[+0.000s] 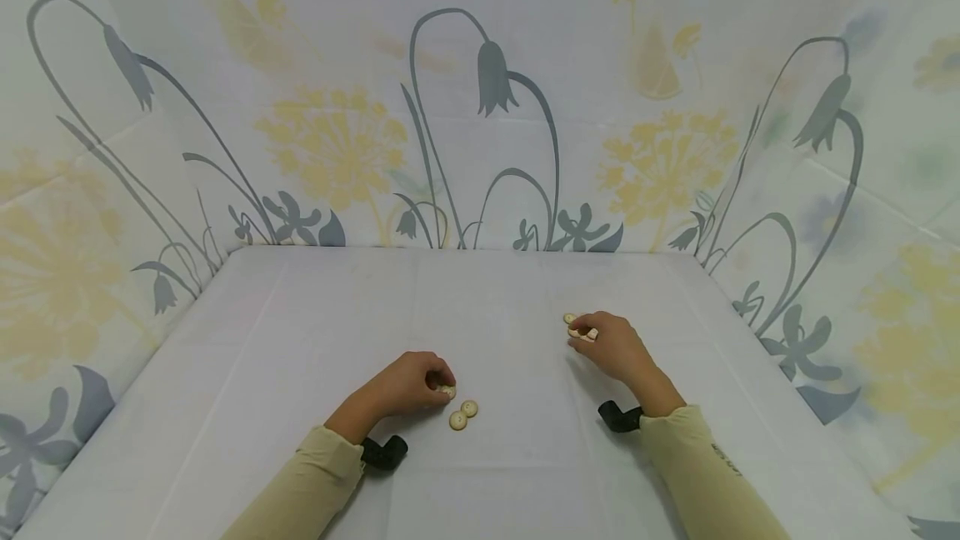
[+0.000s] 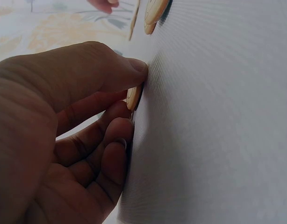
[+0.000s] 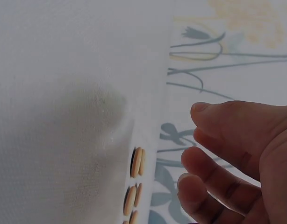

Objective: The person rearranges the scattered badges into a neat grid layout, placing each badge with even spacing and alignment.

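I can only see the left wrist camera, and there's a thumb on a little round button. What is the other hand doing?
Observer: In the head view the right hand rests on the table, with its fingertips next to a few buttons.
Operator: Is it holding one?
Observer: The right wrist view shows its fingers loosely bent with nothing between them.
Operator: What do the arms look like?
Observer: In the head view both arms are in beige sleeves.
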`<state>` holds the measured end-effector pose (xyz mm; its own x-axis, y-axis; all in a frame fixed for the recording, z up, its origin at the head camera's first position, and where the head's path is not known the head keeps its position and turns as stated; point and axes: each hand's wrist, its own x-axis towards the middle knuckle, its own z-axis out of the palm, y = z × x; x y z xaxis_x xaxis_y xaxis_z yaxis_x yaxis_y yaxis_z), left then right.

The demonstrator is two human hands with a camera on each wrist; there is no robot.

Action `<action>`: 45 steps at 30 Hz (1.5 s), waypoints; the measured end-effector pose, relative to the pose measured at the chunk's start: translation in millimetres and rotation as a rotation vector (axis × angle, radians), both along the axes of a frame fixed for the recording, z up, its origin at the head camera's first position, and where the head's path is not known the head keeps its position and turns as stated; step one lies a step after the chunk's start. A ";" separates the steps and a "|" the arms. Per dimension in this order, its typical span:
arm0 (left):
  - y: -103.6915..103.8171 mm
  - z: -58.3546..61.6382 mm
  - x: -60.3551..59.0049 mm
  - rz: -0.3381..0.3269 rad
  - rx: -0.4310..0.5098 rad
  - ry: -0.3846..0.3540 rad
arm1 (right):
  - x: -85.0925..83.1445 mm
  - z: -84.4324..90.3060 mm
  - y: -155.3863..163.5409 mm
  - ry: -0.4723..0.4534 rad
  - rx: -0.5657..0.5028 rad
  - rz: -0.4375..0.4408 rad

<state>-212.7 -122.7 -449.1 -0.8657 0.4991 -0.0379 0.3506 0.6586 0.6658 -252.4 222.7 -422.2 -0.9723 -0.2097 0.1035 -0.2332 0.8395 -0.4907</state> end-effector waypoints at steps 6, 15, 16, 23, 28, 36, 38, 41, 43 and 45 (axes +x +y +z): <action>-0.3 -1.4 -0.4 -0.001 -0.001 0.001 | 3.9 -0.3 -10.6 0.036 0.016 0.063; -0.7 -2.0 -0.8 0.001 0.005 -0.001 | 11.2 1.4 -27.4 0.065 0.041 0.120; -1.0 -2.3 -0.9 0.002 0.007 -0.003 | 12.1 1.1 -29.5 0.070 0.040 0.131; -1.5 -4.0 -0.3 0.010 0.010 -0.027 | 15.4 -5.3 -41.7 0.057 0.080 0.169; -1.4 -2.4 -1.2 0.005 0.012 -0.017 | 16.3 -5.3 -50.5 0.077 0.101 0.198; -1.5 -0.9 -1.0 0.000 0.006 -0.014 | 22.9 -2.4 -67.9 0.052 0.095 0.243; -1.5 -0.5 -0.8 0.002 0.010 -0.018 | 25.3 -2.5 -72.9 0.042 0.091 0.265; -1.6 -0.5 -1.1 -0.002 0.018 -0.019 | 28.4 -3.8 -79.2 0.033 0.096 0.301; -1.6 -0.8 -1.5 -0.004 0.018 -0.018 | 30.3 -3.6 -83.3 0.030 0.095 0.332; -1.7 -1.5 -2.3 -0.004 0.017 -0.016 | 32.1 -3.2 -86.6 0.030 0.095 0.362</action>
